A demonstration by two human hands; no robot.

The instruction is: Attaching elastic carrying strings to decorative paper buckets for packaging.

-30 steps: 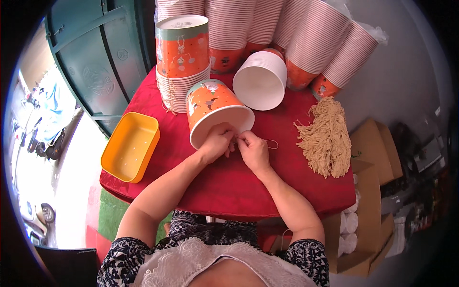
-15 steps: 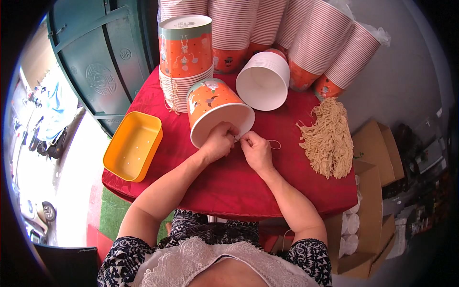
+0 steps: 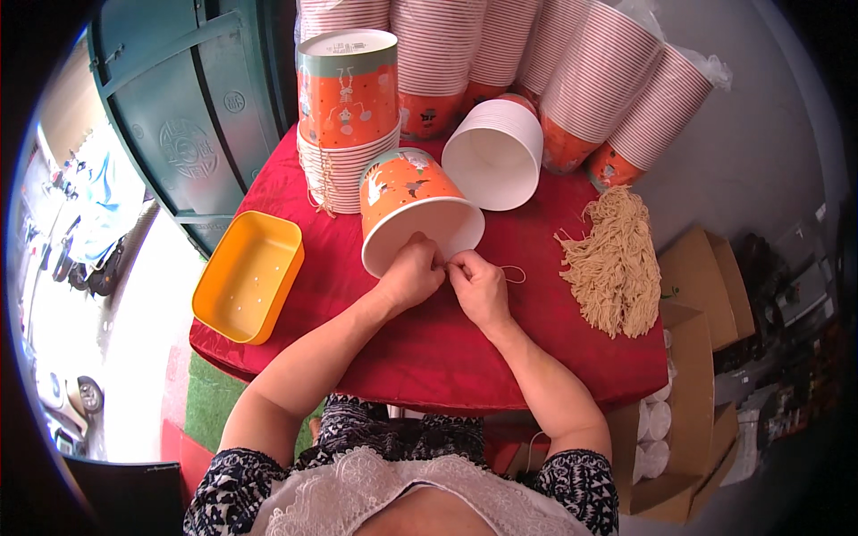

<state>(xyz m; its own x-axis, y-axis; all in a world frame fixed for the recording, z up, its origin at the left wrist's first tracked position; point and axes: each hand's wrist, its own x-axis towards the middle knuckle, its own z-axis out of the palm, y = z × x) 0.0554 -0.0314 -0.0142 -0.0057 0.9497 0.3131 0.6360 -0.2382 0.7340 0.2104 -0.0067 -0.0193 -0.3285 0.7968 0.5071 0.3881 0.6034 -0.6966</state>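
Our right grip [image 3: 480,288] pinches a thin beige cord [image 3: 525,274]; left grip [image 3: 416,272] sits curled at the mouth of the tilted orange-and-green paper bucket [image 3: 411,192] just ahead, clamped or not we cannot tell. Risk: a sharp tug could slip the pinch or roll the bucket.

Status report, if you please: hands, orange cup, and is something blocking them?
Left hand at mouth of orange cup, right hand close beside; grip unclear. Cup tipped, mouth facing hands. Cord loop right of right hand. No obstruction visible.
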